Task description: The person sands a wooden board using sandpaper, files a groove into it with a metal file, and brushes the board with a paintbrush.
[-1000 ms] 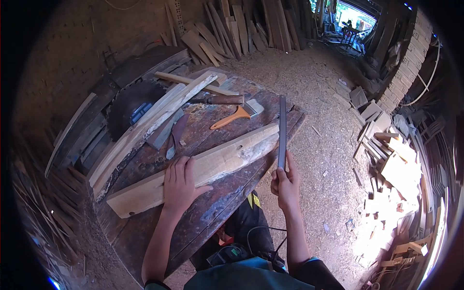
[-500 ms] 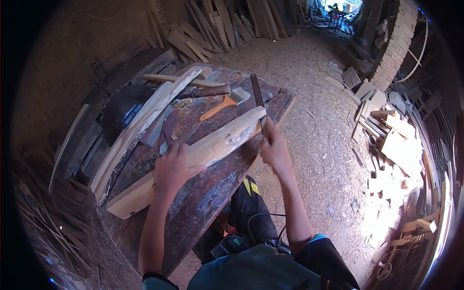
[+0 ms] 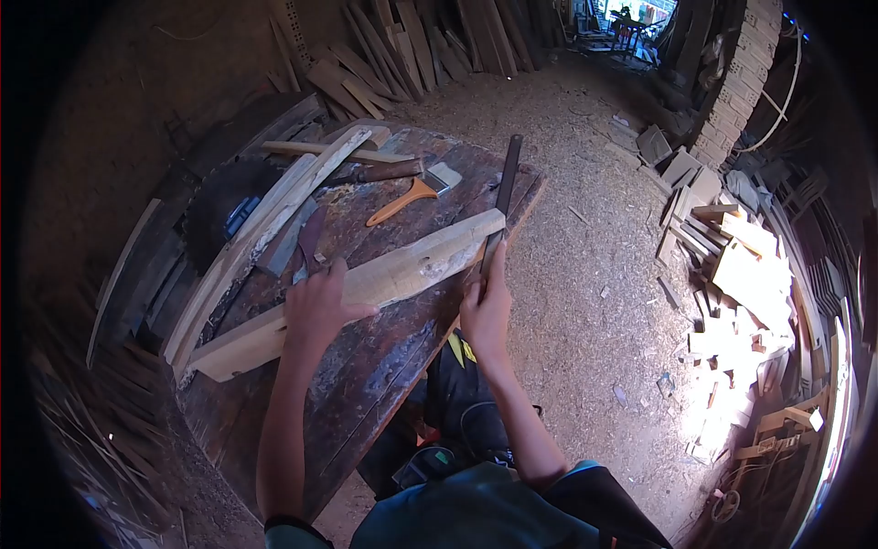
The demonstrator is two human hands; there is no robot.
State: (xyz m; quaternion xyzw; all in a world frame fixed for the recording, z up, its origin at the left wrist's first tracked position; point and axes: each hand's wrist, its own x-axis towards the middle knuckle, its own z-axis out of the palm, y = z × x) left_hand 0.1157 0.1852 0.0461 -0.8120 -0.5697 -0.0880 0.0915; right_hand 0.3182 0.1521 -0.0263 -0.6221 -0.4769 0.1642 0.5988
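A pale wooden board [image 3: 412, 259] lies slantwise across the worn workbench [image 3: 366, 403]. My left hand [image 3: 315, 306] grips its middle, fingers over the far edge and thumb along the top face. At the board's right end, my right hand [image 3: 487, 311] is closed around the lower end of a long, flat, dark tool that looks like a file [image 3: 508, 178]. The tool crosses against the board's end and points up and away. Beyond the board lie a paintbrush [image 3: 402, 201] with an orange handle and a brown-handled tool [image 3: 384, 172].
Long timber strips [image 3: 261, 242] lie on the bench's left, beside a circular saw blade [image 3: 219, 206]. Planks [image 3: 375, 55] lean on the back wall. Wood offcuts [image 3: 741, 274] are heaped at the right, and shavings cover the floor [image 3: 576, 320].
My right hand has moved down and left, and the file has tilted to the right. The board's left end has shifted slightly up and left. My left hand still holds the board.
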